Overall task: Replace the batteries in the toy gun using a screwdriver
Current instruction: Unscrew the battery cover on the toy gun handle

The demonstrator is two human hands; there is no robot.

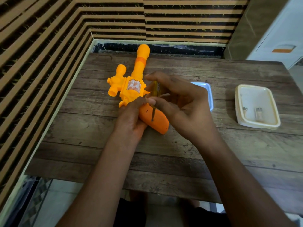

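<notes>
An orange toy gun [132,86] lies on the wooden table [180,161], barrel pointing away, grip towards me. My left hand [131,117] grips the gun where the body meets the grip. My right hand [178,102] holds a screwdriver [155,94] with a yellow see-through handle, fingers curled round it. The metal shaft slants down and its tip sits on a screw hole in the orange grip [154,120]. Two batteries [258,113] lie in a cream tray [272,123] at the right.
A pale blue tray [209,94] sits just behind my right hand, mostly hidden by it. The table's left and back edges run along a striped wall. A white cabinet stands at the far right.
</notes>
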